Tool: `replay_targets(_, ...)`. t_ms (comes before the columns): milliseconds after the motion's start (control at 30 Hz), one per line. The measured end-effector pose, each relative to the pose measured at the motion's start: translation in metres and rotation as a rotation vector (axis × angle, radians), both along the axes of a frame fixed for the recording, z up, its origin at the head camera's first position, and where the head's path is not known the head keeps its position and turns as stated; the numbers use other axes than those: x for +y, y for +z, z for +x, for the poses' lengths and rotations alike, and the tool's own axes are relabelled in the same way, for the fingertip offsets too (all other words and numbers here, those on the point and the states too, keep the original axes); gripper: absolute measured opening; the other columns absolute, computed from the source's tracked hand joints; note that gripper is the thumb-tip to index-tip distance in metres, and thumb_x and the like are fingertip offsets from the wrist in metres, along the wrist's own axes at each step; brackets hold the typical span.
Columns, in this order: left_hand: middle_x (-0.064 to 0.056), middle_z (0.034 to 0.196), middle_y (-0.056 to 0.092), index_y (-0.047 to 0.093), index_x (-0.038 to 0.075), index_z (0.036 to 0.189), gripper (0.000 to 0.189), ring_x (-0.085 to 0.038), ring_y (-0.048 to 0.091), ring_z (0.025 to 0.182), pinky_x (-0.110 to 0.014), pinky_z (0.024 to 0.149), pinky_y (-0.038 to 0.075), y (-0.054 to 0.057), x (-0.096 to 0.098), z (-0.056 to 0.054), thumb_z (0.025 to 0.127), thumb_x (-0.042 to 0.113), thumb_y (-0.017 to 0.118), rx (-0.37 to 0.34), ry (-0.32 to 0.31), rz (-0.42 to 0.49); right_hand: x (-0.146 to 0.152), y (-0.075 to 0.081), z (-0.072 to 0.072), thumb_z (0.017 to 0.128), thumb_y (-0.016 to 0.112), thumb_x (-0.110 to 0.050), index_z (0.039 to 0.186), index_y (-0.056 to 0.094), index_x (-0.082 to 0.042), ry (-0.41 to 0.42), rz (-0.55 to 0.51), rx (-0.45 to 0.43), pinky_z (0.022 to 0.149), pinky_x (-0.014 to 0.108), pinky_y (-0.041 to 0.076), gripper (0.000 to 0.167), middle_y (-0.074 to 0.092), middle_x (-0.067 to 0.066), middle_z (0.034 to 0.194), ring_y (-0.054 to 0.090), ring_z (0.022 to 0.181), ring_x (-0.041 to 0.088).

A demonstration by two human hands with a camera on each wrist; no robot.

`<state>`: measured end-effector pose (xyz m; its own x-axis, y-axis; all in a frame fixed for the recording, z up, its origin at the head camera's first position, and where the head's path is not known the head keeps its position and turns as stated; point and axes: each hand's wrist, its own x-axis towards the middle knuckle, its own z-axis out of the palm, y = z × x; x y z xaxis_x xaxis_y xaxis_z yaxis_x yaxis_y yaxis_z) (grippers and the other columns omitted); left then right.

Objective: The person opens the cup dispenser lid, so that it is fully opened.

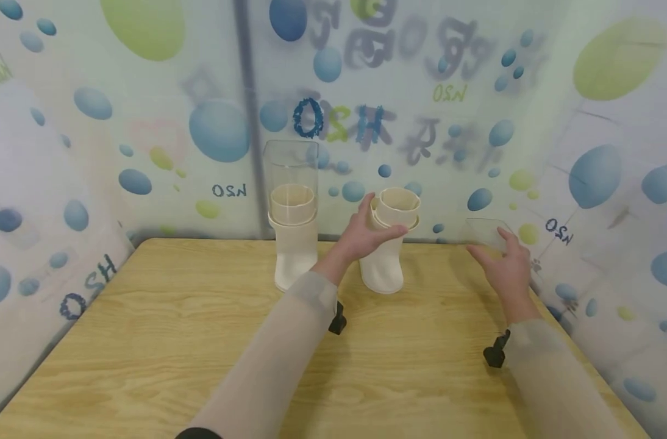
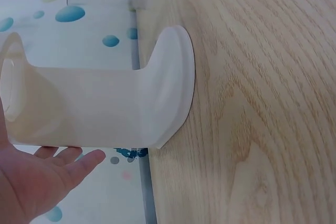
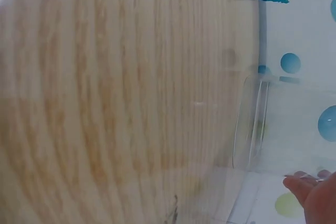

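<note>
My left hand (image 1: 361, 236) grips the upper part of a cream plastic dispenser base (image 1: 381, 271), thumb across the front and fingers round its left side. The base stands upright on the table, its round open collar facing up and its foot flaring forward. In the left wrist view, the base (image 2: 89, 106) appears sideways, with my fingers along its side. Off to the right, my right hand (image 1: 510, 268) holds a clear plastic container (image 1: 484, 227) between thumb and fingers. The right wrist view shows the container's see-through edge (image 3: 252, 124) beside the fingertips.
A matching cream base (image 1: 297, 253) stands to the left, topped by a clear container (image 1: 291, 155). Both bases are near the back edge of the wood-grain table (image 1: 163, 329). Patterned curtains (image 1: 213, 73) with blue and green dots rise behind and at the sides.
</note>
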<state>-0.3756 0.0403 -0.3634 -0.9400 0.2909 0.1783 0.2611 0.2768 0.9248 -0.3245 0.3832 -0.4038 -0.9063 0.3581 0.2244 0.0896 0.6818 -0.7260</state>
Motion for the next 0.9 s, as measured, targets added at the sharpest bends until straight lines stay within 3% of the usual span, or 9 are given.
replay_targets(200, -0.020, 0.177, 0.028, 0.010, 0.029, 0.177, 0.123, -0.039, 0.043, 0.154, -0.061, 0.125, 0.041, -0.001, 0.000, -0.003, 0.087, 0.059, 0.088, 0.000, -0.005, 0.002, -0.002, 0.000, -0.011, 0.097, 0.073, -0.069, 0.177, 0.019, -0.020, -0.004, 0.020, -0.025, 0.126, 0.076, 0.029, 0.109, 0.018, 0.033, 0.178, 0.029, 0.157, 0.060)
replay_targets(367, -0.021, 0.176, 0.028, 0.011, 0.031, 0.177, 0.123, -0.039, 0.043, 0.154, -0.061, 0.125, 0.041, -0.002, 0.000, -0.005, 0.086, 0.061, 0.088, -0.003, 0.000, -0.001, -0.002, -0.001, -0.015, 0.097, 0.073, -0.069, 0.177, 0.019, -0.020, -0.006, 0.029, -0.023, 0.124, 0.077, 0.031, 0.108, 0.019, 0.035, 0.177, 0.033, 0.154, 0.061)
replay_targets(900, -0.020, 0.178, 0.026, 0.010, 0.032, 0.177, 0.123, -0.040, 0.042, 0.155, -0.062, 0.127, 0.039, -0.001, 0.001, -0.003, 0.087, 0.059, 0.089, -0.016, -0.009, 0.015, -0.003, -0.003, -0.017, 0.096, 0.074, -0.070, 0.177, 0.019, -0.019, -0.001, 0.062, -0.016, 0.124, 0.075, 0.032, 0.111, 0.024, 0.035, 0.174, 0.034, 0.154, 0.059)
